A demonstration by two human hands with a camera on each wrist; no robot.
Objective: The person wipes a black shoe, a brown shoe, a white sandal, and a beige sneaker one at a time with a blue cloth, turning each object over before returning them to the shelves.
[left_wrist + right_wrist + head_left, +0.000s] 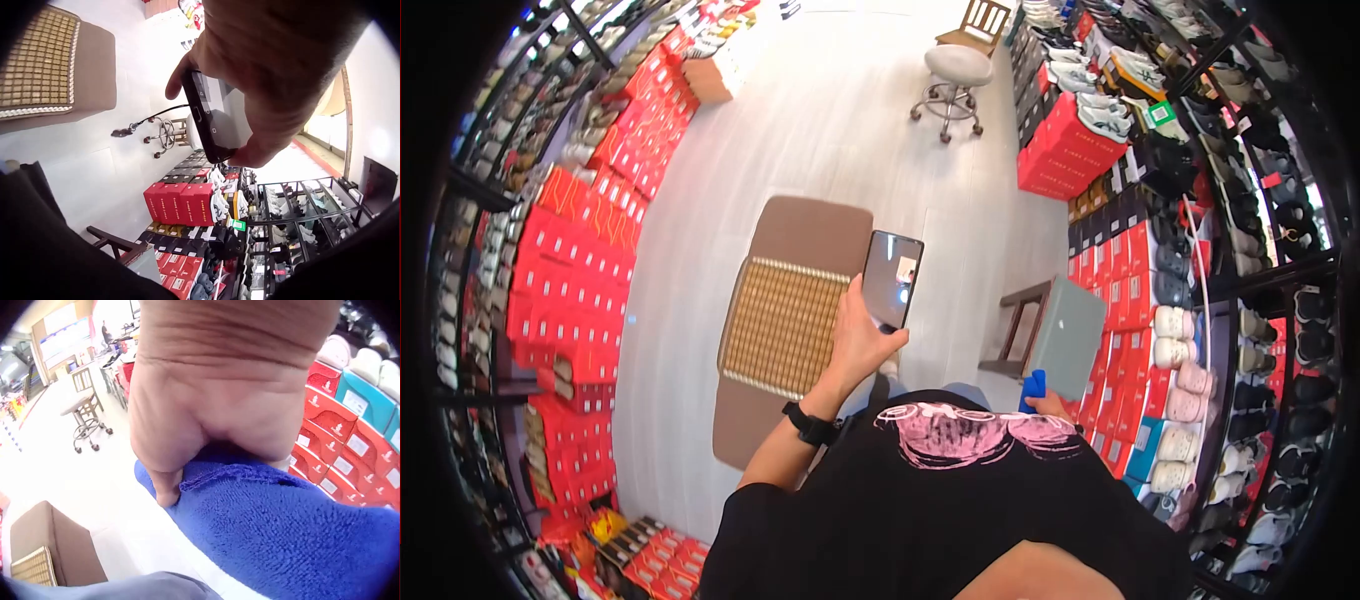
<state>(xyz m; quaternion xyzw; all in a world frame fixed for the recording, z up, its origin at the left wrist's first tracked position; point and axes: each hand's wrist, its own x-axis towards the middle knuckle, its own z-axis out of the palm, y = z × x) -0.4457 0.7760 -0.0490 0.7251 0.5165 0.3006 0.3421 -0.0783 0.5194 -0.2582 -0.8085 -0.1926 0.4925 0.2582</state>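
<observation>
In the head view my left hand [855,338] grips a dark smartphone [890,280] by its edges, held tilted out in front of the body. The left wrist view shows fingers on one edge of the phone [206,122] and thumb on the other, and a thin dark cord [153,115] dangling from it. Down by the right hip, my right hand [1052,405] holds a bunched blue towel [1033,388]. Up close in the right wrist view, the towel [269,525] looks fuzzy, and the thumb and fingers are curled into it; some fingers are hidden.
A brown padded bench [815,225] with a beaded mat [785,325] stands at the left. To the right is a grey-topped stool [1065,335]. Red shoe boxes [565,290] and shoe racks line both sides. A round wheeled stool [958,67] and wooden chair [983,25] stand farther off.
</observation>
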